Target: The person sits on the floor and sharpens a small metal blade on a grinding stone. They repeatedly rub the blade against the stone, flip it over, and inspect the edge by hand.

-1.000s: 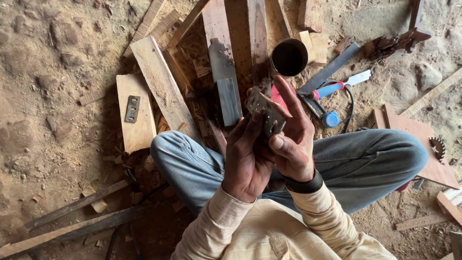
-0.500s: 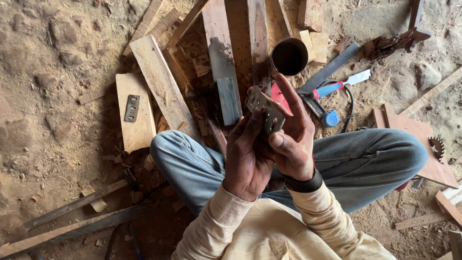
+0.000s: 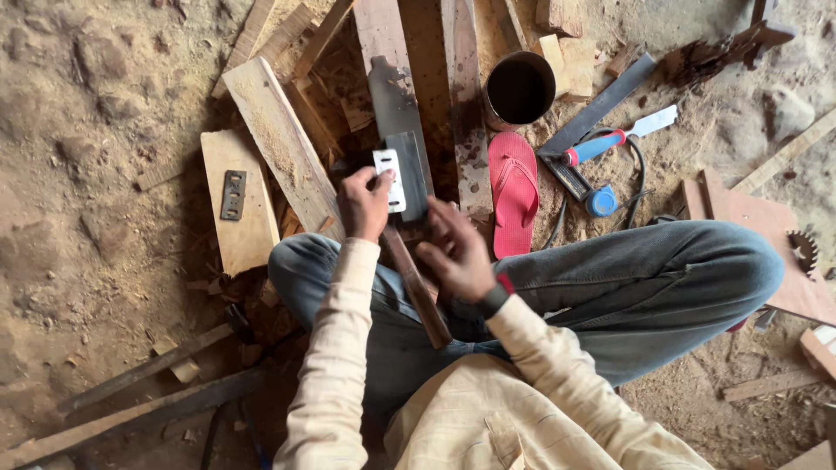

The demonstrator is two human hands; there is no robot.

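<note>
My left hand (image 3: 364, 203) holds a small flat metal plate (image 3: 389, 177) with holes, pressed against a dark sharpening stone (image 3: 408, 172) that lies on a wooden plank. My right hand (image 3: 460, 254) hovers just to the right of it with fingers spread and nothing in it. A wooden stick (image 3: 416, 288) runs from under the stone down across my lap. I sit cross-legged in blue jeans.
A second metal blade (image 3: 232, 193) lies on a board at the left. A red sandal (image 3: 514, 191), a dark tin can (image 3: 519, 90), a metal square (image 3: 597, 107), a blue-handled tool (image 3: 610, 142) and scattered planks surround me on the sawdust floor. A saw blade (image 3: 803, 251) lies far right.
Both hands held the metal plate together above my lap. Now the left hand has moved it forward onto the stone, and the right hand has let go and opened.
</note>
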